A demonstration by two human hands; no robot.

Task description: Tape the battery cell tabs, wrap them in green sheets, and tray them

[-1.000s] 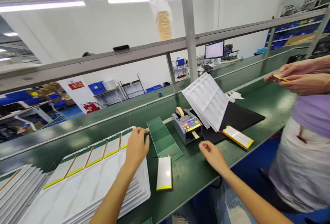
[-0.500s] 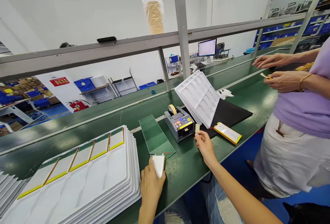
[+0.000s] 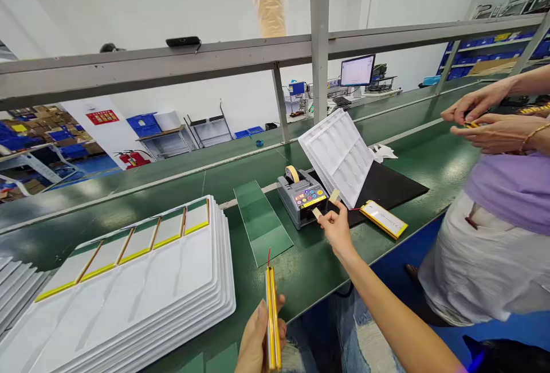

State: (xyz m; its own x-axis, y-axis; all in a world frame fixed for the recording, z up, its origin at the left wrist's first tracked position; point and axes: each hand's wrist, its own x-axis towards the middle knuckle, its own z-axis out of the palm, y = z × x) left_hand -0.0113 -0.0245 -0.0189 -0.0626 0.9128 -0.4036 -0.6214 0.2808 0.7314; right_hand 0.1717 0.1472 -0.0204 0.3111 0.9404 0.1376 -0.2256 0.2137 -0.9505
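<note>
My left hand point(image 3: 258, 333) is closed around a battery pack point(image 3: 272, 318), turned edge-on so its yellow-wrapped sides show, with a red wire sticking up from its top. My right hand point(image 3: 336, 228) is at the front of a grey tape dispenser point(image 3: 301, 196). Its fingers pinch a strip of tape point(image 3: 317, 213) at the outlet, and a second tape piece point(image 3: 334, 196) stands up from the fingers. A roll of tape point(image 3: 293, 174) sits on the dispenser. Another battery pack point(image 3: 384, 219), yellow-edged with a white face, lies to the right.
A stack of white trays point(image 3: 172, 281) with several flat cells in the top one fills the left. A green board point(image 3: 262, 221) lies beside the dispenser. White trays point(image 3: 339, 155) lean over a black mat point(image 3: 397, 181). A co-worker's hands point(image 3: 490, 112) handle a small item at right.
My left hand has lifted the battery pack towards me and turned it edge-on. My right hand has shifted to the dispenser's outlet, where a second tape strip now shows. The view has tilted down.
</note>
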